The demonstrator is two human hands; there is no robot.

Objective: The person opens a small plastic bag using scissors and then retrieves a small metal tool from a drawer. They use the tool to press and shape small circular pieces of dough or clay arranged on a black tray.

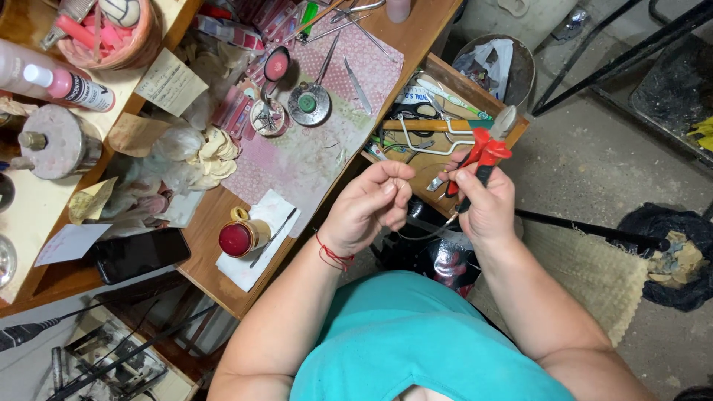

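My right hand (486,204) grips a pair of pliers with red handles (479,156), the jaws pointing toward my left hand. My left hand (369,200) pinches a thin dark wire (423,232) between thumb and fingers; the wire loops down between both hands. A red string bracelet (332,255) circles my left wrist. Both hands hover just off the edge of a wooden workbench (208,245), above an open drawer (445,160).
The drawer holds scissors, tools and a toothbrush. On the bench lie a pink patterned mat (304,160), tweezers (358,85), small round tins (309,104), a red-topped bottle (241,238), a black phone (137,255) and paper petals (212,152). A lined bin (494,63) stands on the concrete floor.
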